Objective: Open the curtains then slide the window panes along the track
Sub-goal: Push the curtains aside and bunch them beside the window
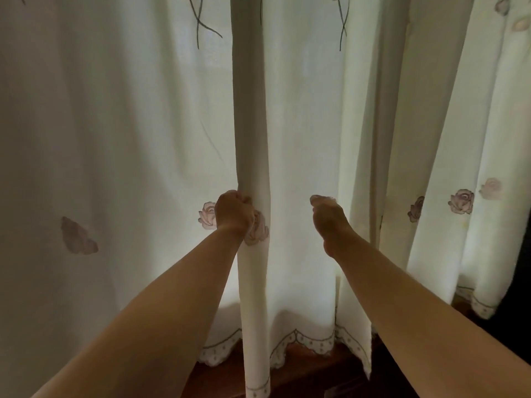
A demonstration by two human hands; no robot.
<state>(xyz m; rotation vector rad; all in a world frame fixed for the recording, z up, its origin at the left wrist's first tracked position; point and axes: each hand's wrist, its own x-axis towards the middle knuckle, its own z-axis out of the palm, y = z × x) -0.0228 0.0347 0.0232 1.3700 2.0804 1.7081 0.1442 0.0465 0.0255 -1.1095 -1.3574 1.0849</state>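
Note:
Cream curtains printed with pink roses hang shut across the whole view, lit from behind. The left curtain (115,139) ends in a folded vertical edge (250,110) at the centre. My left hand (234,212) is shut on that edge at mid-height. The right curtain (304,124) hangs beside it in loose folds. My right hand (327,216) is curled against the right curtain's cloth, and whether it grips the fabric is unclear. The window panes and track are hidden behind the curtains.
A dark reddish wooden surface (301,369) shows below the scalloped curtain hems. A dark area (514,282) lies past the right curtain's outer folds at the right edge.

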